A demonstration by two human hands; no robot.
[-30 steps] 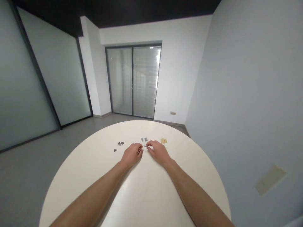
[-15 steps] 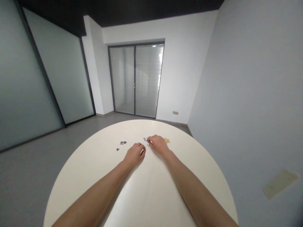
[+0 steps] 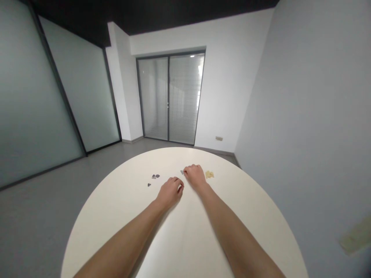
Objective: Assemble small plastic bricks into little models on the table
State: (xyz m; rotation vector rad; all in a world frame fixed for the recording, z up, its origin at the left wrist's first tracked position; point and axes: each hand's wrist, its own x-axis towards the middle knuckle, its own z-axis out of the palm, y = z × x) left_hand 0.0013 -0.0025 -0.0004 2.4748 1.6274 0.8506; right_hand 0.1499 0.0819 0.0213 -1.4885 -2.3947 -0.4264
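Observation:
My right hand (image 3: 194,177) rests low over the middle of the round table, fingers curled down with the tips at a small blue-grey flat piece (image 3: 182,172). Whatever those fingertips pinch is too small to make out. Closer to me and to the left, my left hand (image 3: 170,190) is curled, its thumb and forefinger brought together in a loop. Anything between them stays hidden. Just right of my right hand lies a cluster of small yellow pieces (image 3: 209,174). Several small dark pieces (image 3: 157,176) lie beyond my left hand, and one dark piece (image 3: 148,185) sits apart, nearer to me.
Both forearms lie across the white table (image 3: 116,204). Beyond its far edge stand a glass door with blinds (image 3: 182,104) and a white wall (image 3: 228,85). Frosted glass panels (image 3: 78,88) line the left side; a grey-white wall (image 3: 313,116) rises close on the right.
The view has turned slightly left. My right hand has shifted a little left, away from the yellow pieces, and covers more of the blue-grey piece. My left hand keeps its curled shape.

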